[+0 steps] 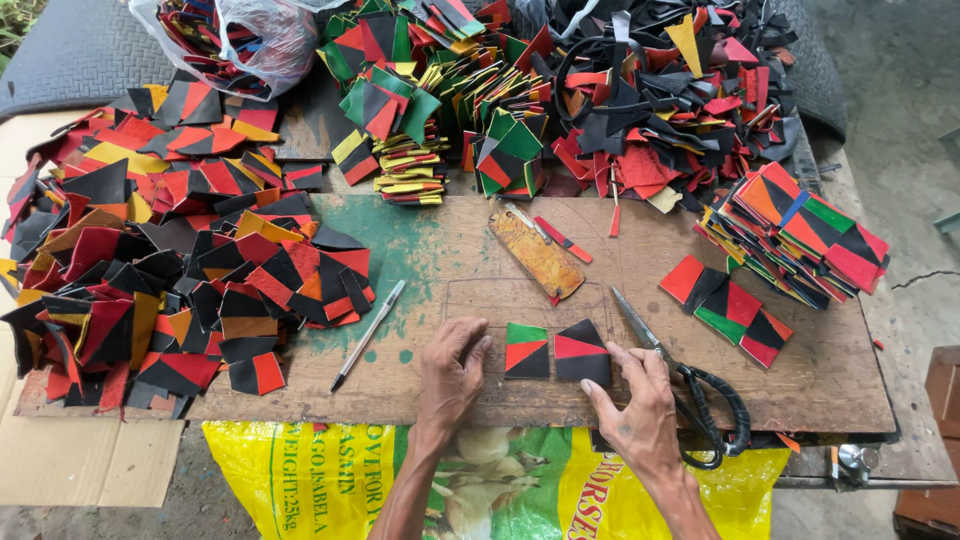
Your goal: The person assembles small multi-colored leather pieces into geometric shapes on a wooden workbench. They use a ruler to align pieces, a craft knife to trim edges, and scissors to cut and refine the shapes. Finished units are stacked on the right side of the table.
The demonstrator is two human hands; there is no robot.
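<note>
Two small patchwork squares lie side by side near the front of a worn wooden board (pixel 700 400). The left square (pixel 526 350) is green, red and black; the right square (pixel 583 352) is black and red. My left hand (pixel 450 378) rests flat on the board just left of the green square, fingers spread, holding nothing. My right hand (pixel 637 400) presses its fingers on the lower right corner of the black and red square. Black-handled scissors (pixel 690 385) lie beside my right hand.
A pen (pixel 368 335) lies left of my left hand. A yellowish stained pad with a blade (pixel 536 250) sits mid-board. Heaps of coloured patch pieces (pixel 160 270) surround the board; a neat stack (pixel 800 230) stands right. A yellow printed sack (pixel 300 480) hangs below.
</note>
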